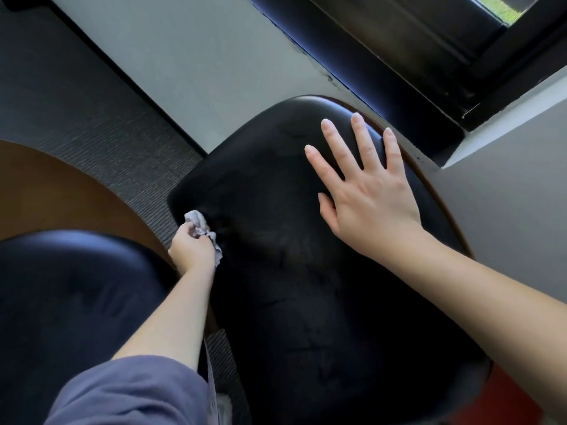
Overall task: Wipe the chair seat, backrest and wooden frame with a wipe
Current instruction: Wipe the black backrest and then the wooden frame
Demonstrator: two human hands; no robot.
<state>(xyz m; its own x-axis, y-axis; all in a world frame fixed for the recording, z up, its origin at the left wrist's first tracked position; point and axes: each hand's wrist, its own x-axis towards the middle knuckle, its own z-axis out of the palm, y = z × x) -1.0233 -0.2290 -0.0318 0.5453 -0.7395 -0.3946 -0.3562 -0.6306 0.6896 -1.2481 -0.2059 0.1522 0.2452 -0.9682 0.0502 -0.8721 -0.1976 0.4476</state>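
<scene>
The crumpled wipe (pixel 199 223) is gripped in the left hand (pixel 191 248) at the left edge of the black cushion (pixel 291 271), which is steadied by the flat, spread right hand (pixel 368 197). Firm overlapping strokes are best drawn across the padding, then along the wooden frame (pixel 445 210)

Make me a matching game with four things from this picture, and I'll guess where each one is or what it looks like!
Things:
1. wipe
2. right hand
3. sleeve
4. carpet

Descriptions:
A. dark grey and ribbed, on the floor
B. scrunched in the left hand, against the edge of the chair cushion
C. spread flat on top of the black chair cushion
D. purplish blue, at the bottom of the picture

Pairs: 1-B, 2-C, 3-D, 4-A
</scene>
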